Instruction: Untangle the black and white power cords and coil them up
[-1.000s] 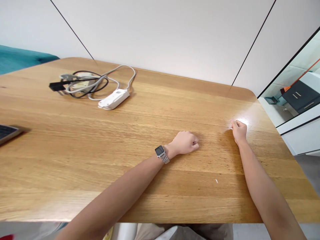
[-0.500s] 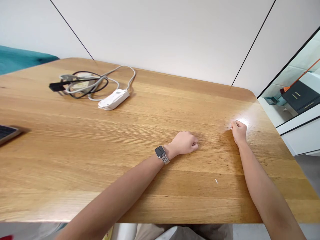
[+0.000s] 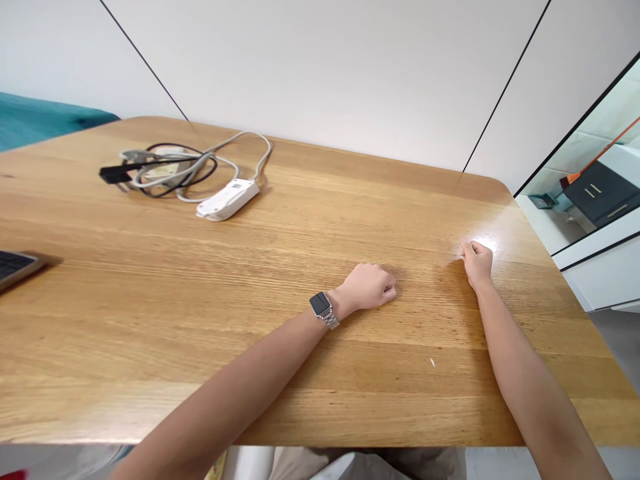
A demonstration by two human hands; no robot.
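Observation:
My left hand (image 3: pixel 371 285) rests as a loose fist on the wooden table (image 3: pixel 150 300), a silver wristwatch (image 3: pixel 323 308) on its wrist. Nothing shows inside the fist. Further right, my right hand (image 3: pixel 477 263) lies on the table with its fingers curled and pinched together at the tips; what it pinches, if anything, is too small to make out. The two hands are a short gap apart.
A white power adapter (image 3: pixel 228 198) with a tangle of grey and black cables (image 3: pixel 160 168) lies at the back left. The corner of a dark keyboard (image 3: pixel 15 265) shows at the left edge. A tiny white speck (image 3: pixel 433 363) sits near the front.

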